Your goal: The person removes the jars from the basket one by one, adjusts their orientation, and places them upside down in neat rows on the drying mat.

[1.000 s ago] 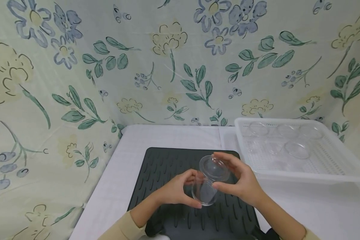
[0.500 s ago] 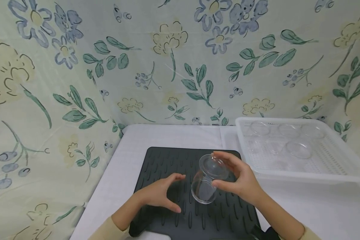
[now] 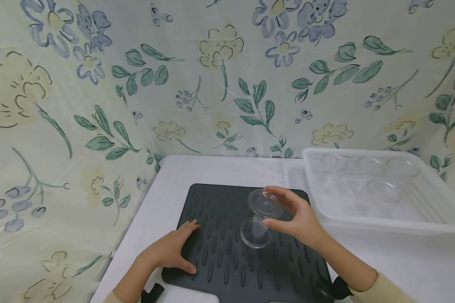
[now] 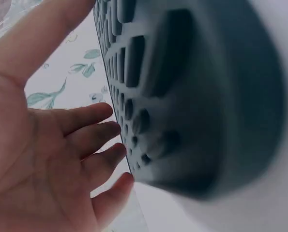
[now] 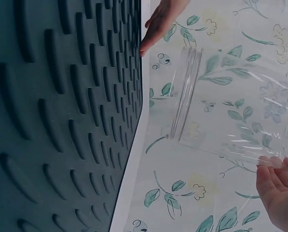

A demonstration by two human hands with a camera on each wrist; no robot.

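My right hand [image 3: 293,214] pinches a clear jar [image 3: 255,234] between thumb and fingers, near its upper end. In the right wrist view the jar [image 5: 221,106] hangs in the air, its ridged, rim-like end toward the dark ridged mat [image 5: 81,111] and apart from it. My left hand [image 3: 170,251] is at the mat's left edge, with nothing in its grasp. Its fingers are loosely extended in the left wrist view, the fingertips [image 4: 115,129] close to the mat's edge; whether they touch it I cannot tell.
A white perforated tray [image 3: 379,223] stands at the back right with several clear round containers [image 3: 384,189] in it. Part of a white object [image 3: 189,294] shows at the front edge. A floral curtain [image 3: 212,105] hangs behind the white-covered table [image 3: 227,166].
My left hand has let go of the clear jar and moved left and down to the mat's edge. My right hand still holds the jar, now slightly higher and to the left in view.
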